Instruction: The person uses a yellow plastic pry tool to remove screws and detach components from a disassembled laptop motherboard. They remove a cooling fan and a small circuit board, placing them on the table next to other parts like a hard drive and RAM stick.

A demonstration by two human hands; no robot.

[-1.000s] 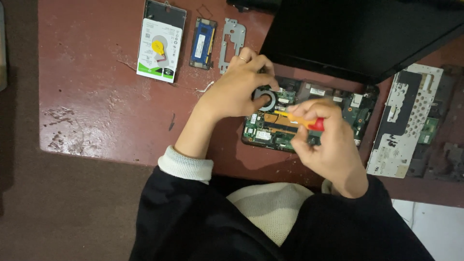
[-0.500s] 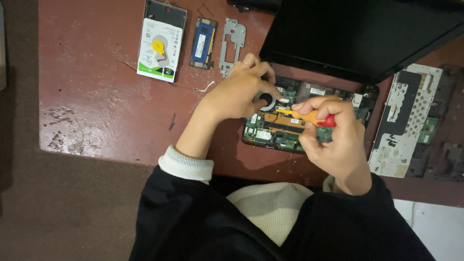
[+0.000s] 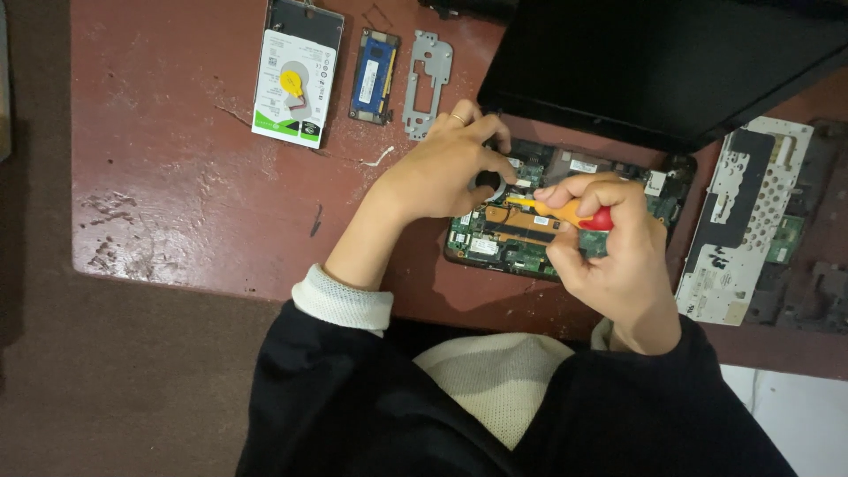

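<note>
The tip of the screwdriver (image 3: pixel 574 212) is hidden where it meets the circuit board (image 3: pixel 521 238), and the round black part under the left hand (image 3: pixel 442 172) is mostly covered by its fingers, so what is touched there cannot be made out. The far edge of the board is cut off by the dark open lid (image 3: pixel 662 62) above it.

The left hand is bent at the wrist and curled over the board's upper left corner, fingers drawn together around the round part; a ring is worn on one finger. The right hand (image 3: pixel 618 256) is closed in a pinch on the screwdriver's orange and red handle, held nearly flat over the board's middle.

The board is green, with orange strips, and lies on a scuffed reddish-brown surface (image 3: pixel 177 194). Left of the board, beyond the left hand, a flat hard drive (image 3: pixel 296 79), a blue memory stick (image 3: pixel 373 78) and a grey metal bracket (image 3: pixel 427 84) are laid side by side. Right of the board a perforated silver panel (image 3: pixel 742 221) is seen.
</note>
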